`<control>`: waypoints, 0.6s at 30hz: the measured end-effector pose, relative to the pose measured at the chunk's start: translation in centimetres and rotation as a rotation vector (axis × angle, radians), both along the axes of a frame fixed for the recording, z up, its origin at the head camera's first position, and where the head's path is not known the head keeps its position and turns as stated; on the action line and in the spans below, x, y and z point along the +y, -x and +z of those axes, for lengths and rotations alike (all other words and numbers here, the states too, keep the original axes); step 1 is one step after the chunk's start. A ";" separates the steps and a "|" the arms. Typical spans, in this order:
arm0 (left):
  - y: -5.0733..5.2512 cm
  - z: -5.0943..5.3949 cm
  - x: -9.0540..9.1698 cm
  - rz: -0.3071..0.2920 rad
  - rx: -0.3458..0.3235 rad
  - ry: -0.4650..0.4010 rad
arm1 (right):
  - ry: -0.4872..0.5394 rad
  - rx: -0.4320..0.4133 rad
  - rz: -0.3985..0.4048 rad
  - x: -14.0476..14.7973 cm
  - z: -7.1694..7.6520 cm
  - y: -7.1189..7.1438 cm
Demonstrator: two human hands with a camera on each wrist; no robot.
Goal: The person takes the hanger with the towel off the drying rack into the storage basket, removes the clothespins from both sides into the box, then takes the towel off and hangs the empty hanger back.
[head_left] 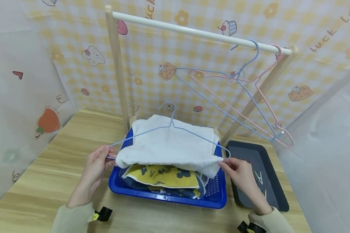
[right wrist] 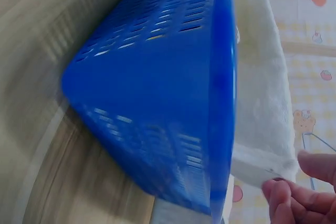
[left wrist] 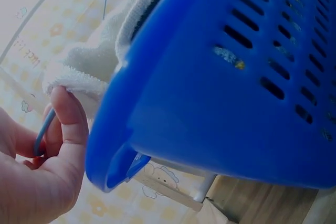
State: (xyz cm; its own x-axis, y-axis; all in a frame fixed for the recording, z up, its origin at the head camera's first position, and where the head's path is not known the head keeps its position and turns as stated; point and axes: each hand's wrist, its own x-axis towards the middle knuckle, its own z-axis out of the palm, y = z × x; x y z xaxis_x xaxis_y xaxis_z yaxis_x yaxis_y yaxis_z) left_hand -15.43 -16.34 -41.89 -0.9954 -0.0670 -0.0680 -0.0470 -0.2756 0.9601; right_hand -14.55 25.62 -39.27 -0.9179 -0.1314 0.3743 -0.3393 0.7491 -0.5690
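A white towel (head_left: 169,142) lies draped over the blue laundry basket (head_left: 169,199), its near part folded over the lower bar of a light blue clothes hanger (head_left: 151,129). My left hand (head_left: 97,165) grips the hanger's left end; in the left wrist view, one fingertip touches the towel (left wrist: 79,77) while the fingers curl round the wire. At the hanger's right end, my right hand (head_left: 240,173) pinches the towel's edge between thumb and fingers. Whether it also holds the hanger's bar there is hidden. Under the towel, yellow and dark patterned cloth (head_left: 163,176) sits in the basket.
Behind the basket stands a rack with wooden posts and a white rail (head_left: 178,28). A blue hanger (head_left: 215,97) and a pink hanger (head_left: 272,110) hang from its right end. A dark tray (head_left: 261,155) with several clips stands right of the basket.
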 end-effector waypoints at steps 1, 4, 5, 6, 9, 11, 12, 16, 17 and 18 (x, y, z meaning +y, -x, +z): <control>0.0 0.0 0.0 -0.007 0.010 0.007 | 0.030 -0.006 -0.009 -0.2 0.0 0.2; -0.1 -0.1 0.0 -0.029 0.018 0.011 | 0.124 -0.055 -0.028 -0.7 -0.2 0.6; 0.0 -0.1 0.0 -0.040 0.010 0.021 | 0.148 -0.072 -0.033 -0.8 -0.2 0.7; 0.0 -0.1 0.1 -0.051 -0.004 0.029 | 0.173 -0.095 -0.036 -0.9 -0.3 0.8; 0.1 -0.1 0.1 -0.076 -0.066 0.067 | 0.209 -0.144 -0.063 -1.1 -0.6 1.0; 0.2 -0.1 0.0 -0.083 -0.098 0.094 | 0.230 -0.162 -0.079 -1.2 -0.7 1.1; 0.2 -0.1 0.0 -0.081 -0.108 0.101 | 0.239 -0.165 -0.081 -1.2 -0.7 1.2; 0.3 -0.2 -0.2 -0.090 -0.120 0.136 | 0.252 -0.136 -0.082 -1.4 -0.6 1.5; 0.3 -0.2 -0.2 -0.102 -0.119 0.149 | 0.253 -0.126 -0.083 -1.5 -0.5 1.7; 0.3 -0.3 -0.3 -0.118 -0.120 0.159 | 0.262 -0.121 -0.084 -1.6 -0.4 1.8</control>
